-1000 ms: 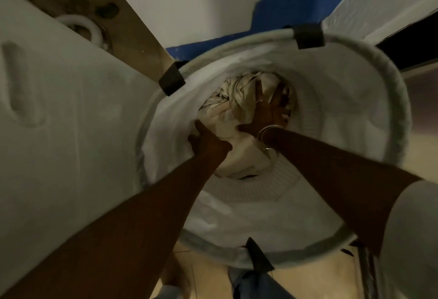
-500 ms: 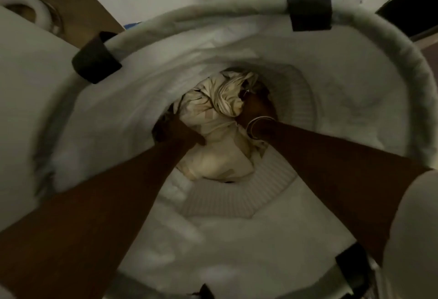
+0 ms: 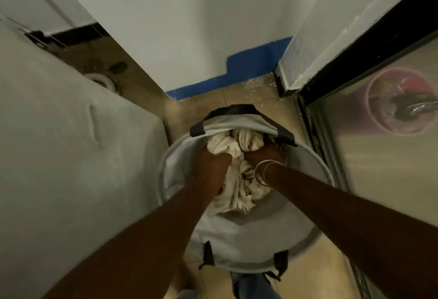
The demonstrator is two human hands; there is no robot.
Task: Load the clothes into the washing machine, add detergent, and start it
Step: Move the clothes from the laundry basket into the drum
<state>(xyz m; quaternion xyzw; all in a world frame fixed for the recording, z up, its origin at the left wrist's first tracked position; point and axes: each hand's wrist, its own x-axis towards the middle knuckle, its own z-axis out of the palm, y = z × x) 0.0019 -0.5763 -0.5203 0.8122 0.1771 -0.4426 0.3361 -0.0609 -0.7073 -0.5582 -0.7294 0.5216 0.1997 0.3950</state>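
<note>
Clothes (image 3: 233,177), a pale crumpled bundle, sit gathered in the round laundry hamper (image 3: 308,234) on the tiled floor (image 3: 196,106), between the white appliance (image 3: 59,156) on the left and a glass door (image 3: 391,180) on the right. Both arms reach down into it, seemingly so the whole load comes up in one lift. The left hand (image 3: 213,163) is closed around a knot of cloth on the bundle's left; the right hand (image 3: 265,154), bangles (image 3: 263,171) at its wrist, is clenched on the right side. The bundle's bulk hangs between and below both grips.
</note>
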